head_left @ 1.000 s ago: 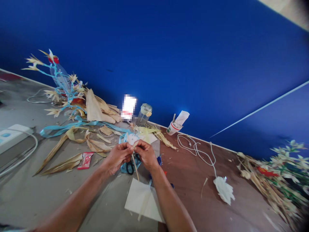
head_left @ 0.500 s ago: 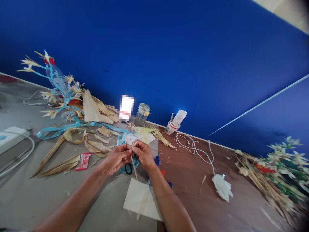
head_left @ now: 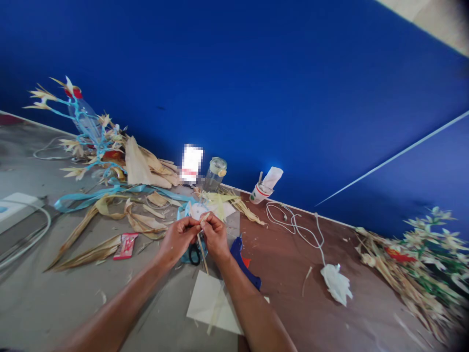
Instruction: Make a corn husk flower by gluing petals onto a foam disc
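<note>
My left hand (head_left: pixel 181 238) and my right hand (head_left: pixel 215 235) meet above the middle of the table, fingertips pinched together. Between them is a small pale piece of corn husk (head_left: pixel 205 216), mostly covered by the fingers. A thin, stick-like strip (head_left: pixel 202 255) slants down below the fingers; whether it is held is unclear. Black scissors handles (head_left: pixel 194 254) show just under my left hand. Beside my right forearm lies a blue glue gun (head_left: pixel 240 261) with a red part. A white sheet (head_left: pixel 201 298) with a pale strip across it lies beneath my forearms.
Dried corn husks (head_left: pixel 142 222), blue ribbon (head_left: pixel 84 201) and a red wrapper (head_left: pixel 125 245) lie to the left. Husk flowers with a plastic bottle (head_left: pixel 83 115) stand behind. Along the blue wall are a jar (head_left: pixel 215 174), a paper cup (head_left: pixel 259 193) and a white cable (head_left: pixel 293 222).
My right forearm has shifted slightly left, so more of the blue glue gun shows. Both hands keep pinching the husk piece, with the fingers moved only slightly.
</note>
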Tool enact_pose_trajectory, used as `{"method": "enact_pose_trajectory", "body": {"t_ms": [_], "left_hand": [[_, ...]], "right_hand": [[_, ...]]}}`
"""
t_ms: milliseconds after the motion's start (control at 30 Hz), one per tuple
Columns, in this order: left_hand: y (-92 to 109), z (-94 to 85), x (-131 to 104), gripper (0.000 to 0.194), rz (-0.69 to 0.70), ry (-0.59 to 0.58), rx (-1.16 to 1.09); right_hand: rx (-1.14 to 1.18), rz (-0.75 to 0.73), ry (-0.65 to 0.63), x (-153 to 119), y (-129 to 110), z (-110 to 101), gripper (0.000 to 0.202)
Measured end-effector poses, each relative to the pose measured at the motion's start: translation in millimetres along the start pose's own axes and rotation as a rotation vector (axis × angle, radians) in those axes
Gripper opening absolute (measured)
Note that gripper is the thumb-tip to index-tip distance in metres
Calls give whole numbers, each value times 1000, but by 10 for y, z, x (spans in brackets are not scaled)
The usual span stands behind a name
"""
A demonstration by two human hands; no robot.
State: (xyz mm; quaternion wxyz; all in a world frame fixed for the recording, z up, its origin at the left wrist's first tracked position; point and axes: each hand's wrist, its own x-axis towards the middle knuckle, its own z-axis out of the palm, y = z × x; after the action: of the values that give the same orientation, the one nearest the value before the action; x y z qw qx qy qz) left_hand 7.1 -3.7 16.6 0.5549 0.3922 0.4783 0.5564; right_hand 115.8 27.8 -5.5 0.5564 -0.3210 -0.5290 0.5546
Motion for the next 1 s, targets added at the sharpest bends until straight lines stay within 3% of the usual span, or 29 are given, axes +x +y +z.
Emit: {"method": "enact_pose_trajectory", "body": {"t_ms": [267,433,667,900,1000], "left_hand": [[31,16,-7,11,74,45,91],[-3,-22,23,14,65,55,86],[24,-2,18,17,26,49,25],[-21,-20,22,17,38,13,74],[-21,-31,22,19,2,-14,-23]], "right_hand": [[-27,-7,109,-20,3,75,17],[-21,27,63,-14,-2,43,14],[254,179,25,-4,-53,28,14],[237,190,70,22,-50,47,7],[240,212,59,32,-57,40,8]]}}
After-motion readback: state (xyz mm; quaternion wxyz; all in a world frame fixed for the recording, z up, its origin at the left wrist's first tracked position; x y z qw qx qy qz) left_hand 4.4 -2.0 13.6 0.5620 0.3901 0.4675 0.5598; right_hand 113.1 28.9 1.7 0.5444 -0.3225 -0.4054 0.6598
